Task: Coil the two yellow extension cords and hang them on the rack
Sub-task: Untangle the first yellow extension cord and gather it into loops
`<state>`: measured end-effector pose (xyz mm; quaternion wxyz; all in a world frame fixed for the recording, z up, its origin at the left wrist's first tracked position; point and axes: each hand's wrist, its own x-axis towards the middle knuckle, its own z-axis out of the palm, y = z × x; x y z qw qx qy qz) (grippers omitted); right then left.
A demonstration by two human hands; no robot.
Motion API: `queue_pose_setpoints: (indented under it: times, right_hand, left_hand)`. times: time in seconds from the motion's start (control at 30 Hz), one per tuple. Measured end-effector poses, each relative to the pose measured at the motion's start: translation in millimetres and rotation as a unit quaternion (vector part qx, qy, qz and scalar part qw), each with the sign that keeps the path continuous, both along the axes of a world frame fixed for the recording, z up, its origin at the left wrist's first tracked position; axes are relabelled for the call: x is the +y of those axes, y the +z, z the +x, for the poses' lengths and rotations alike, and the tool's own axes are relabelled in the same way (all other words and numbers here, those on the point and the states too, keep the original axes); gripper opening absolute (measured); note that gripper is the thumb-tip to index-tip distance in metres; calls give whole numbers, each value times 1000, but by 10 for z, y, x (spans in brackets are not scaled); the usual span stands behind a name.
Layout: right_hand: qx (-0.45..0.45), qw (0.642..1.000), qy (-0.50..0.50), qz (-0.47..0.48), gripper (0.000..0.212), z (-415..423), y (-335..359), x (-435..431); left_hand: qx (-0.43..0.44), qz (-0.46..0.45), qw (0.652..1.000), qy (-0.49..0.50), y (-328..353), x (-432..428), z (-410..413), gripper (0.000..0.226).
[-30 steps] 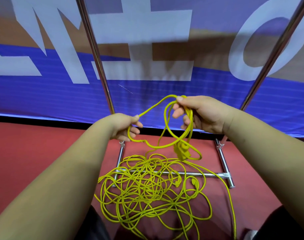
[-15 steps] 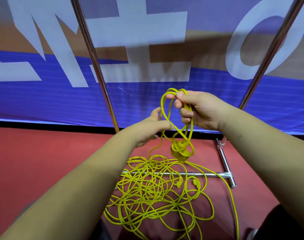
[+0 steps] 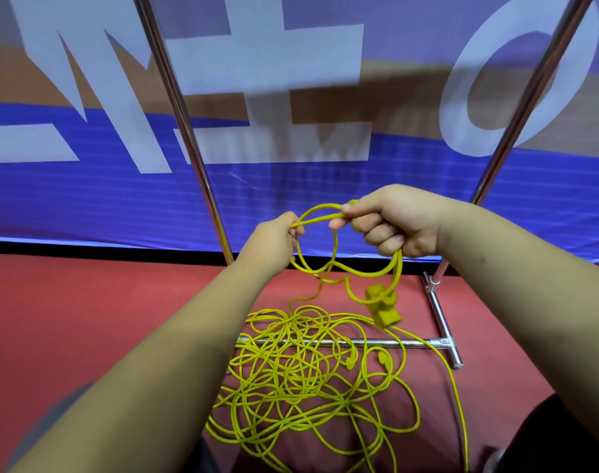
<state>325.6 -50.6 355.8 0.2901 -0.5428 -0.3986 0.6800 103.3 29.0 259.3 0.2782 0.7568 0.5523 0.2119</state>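
A tangled heap of yellow extension cord (image 3: 301, 380) lies on the red floor over the base of the metal rack (image 3: 376, 343). My right hand (image 3: 393, 221) is shut on a few small loops of that cord, and a yellow socket end (image 3: 383, 307) dangles below it. My left hand (image 3: 274, 240) pinches the same cord just left of the right hand. A short taut piece runs between the two hands. From the held loops a strand drops into the heap.
Two slanted chrome rack poles (image 3: 185, 131) (image 3: 526, 107) rise on either side of my hands. Behind them hangs a blue and brown banner (image 3: 291, 97) with large white letters. The floor (image 3: 69, 319) is red. My dark-clad knees show at the bottom edge.
My left hand has closed in on the right hand and now grips the cord beside it. The held loops have sunk lower and the socket end has swung to the right.
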Motion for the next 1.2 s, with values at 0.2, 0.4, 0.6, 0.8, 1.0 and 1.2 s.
queue_pose_setpoints:
  times: [0.2,0.4,0.6,0.8,1.0,1.2]
  right_hand:
    - [-31,999,34,-12,25,-90,-20,-37]
    - [-38,999,28,3,21,83,45,-73]
    - [-160,987,8,26,33,159,-19,-27]
    - [-226,973,3,33,25,275,-21,-29]
    - [-159,978,-96,92,28,397,87,25]
    - [38,953,-270,132,25,606,163,42]
  left_hand:
    - [-101,-192,976,-25,-306,-96,82,33]
    - [-227,-303,911,-162,-365,-113,91,52]
    - [-116,-190,971,-87,-443,47,72,26]
    - [-49,-146,984,-85,-489,135,-34,49]
    - [49,-154,980,-119,-752,130,-209,35]
    - [363,-219,900,-105,-1045,49,-616,48]
